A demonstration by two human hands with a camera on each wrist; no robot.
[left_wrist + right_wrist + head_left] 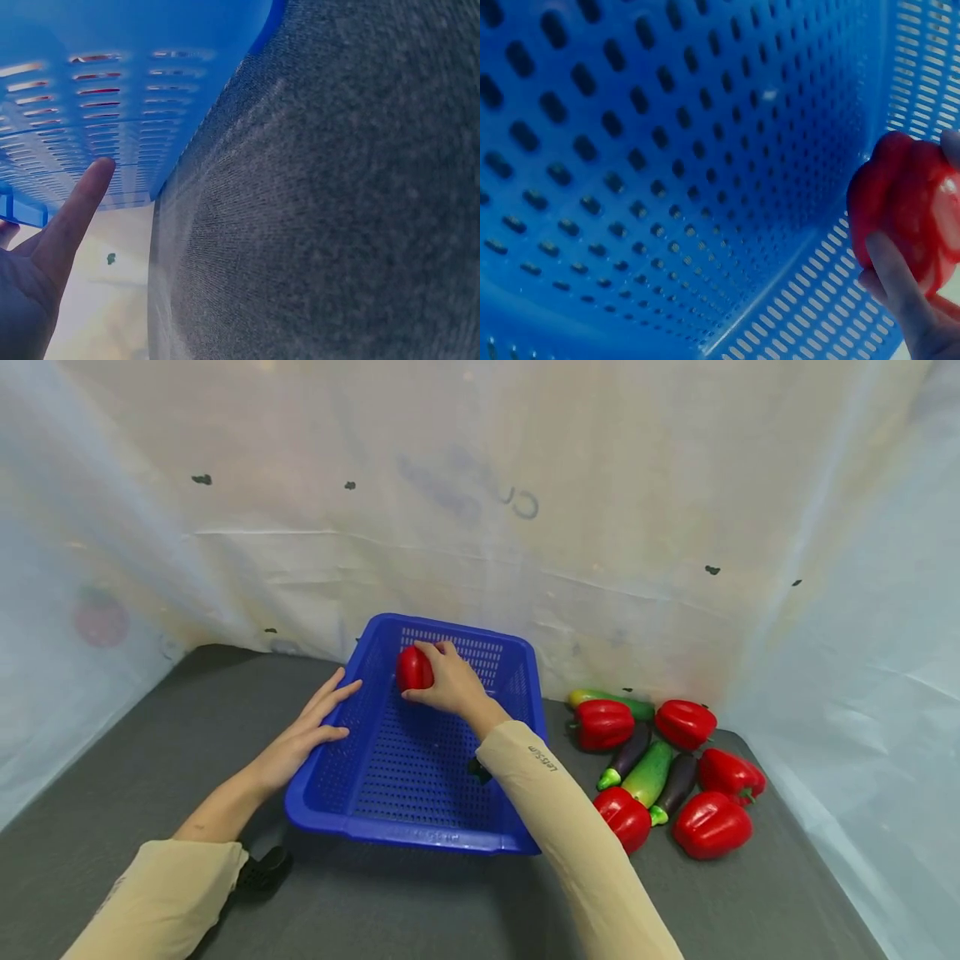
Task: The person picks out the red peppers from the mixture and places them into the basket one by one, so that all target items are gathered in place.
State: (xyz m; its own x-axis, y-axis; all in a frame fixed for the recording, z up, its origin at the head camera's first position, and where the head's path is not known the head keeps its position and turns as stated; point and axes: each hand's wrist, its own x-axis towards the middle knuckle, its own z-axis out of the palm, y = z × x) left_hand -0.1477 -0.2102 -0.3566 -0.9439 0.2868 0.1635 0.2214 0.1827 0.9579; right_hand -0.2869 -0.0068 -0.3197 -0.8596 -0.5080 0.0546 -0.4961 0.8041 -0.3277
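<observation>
A blue perforated plastic basket [420, 777] stands on the dark table. Inside it, near the far left corner, my right hand [450, 683] grips a red bell pepper [414, 669] between thumb and fingers. The right wrist view shows that pepper [904, 202] close to the basket's slotted wall, with the thumb across its side. My left hand [307, 737] rests with fingers spread against the basket's left side. In the left wrist view one straight finger [79, 206] of it touches the slotted outer wall [135, 97].
Right of the basket lie several red bell peppers [712, 825], dark eggplants [677, 783] and green zucchini-like vegetables [649, 772]. A pale plastic sheet [465, 543] hangs behind the table [360, 910]. A black strap-like object [264, 870] shows beside the left sleeve.
</observation>
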